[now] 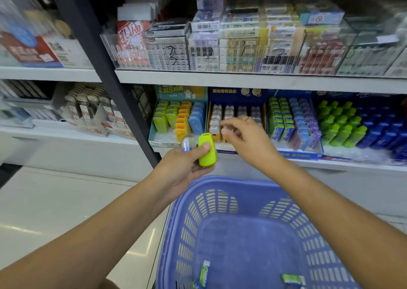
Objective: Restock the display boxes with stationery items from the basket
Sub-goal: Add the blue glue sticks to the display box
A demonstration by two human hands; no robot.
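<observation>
Lime-green item [207, 151] sits in the left hand [185, 167], long axis roughly upright, tilted a little to the right, top end toward the shelf. Left fingers are curled around it, thumb [203, 147] pressed on its front face; a small clear-capped item [189, 144] is pinched in the same grip, just left of the green one and touching it. Right hand [248, 138] is up and right of the left fingers, near the front of the middle display box [236, 116]. Its fingers are loosely bent and partly spread; motion blur, so cannot tell if they grip anything. A ring [248, 118] shows on one finger. Just behind the left fingers is the teal display box [179, 116]: rows of upright green, orange and blue flat items, with free floor space at the front. The middle box behind the right fingers holds rows of small white and clear pieces. Right of the right fingers, a blue box [294, 121] has green, blue and purple packs, then a box of green and blue bottle-shaped items [352, 125]. Below both hands, the blue basket [220, 187] is nearly empty: two small green-and-white packets, one [203, 275] at bottom left, one [293, 279] at bottom right.
</observation>
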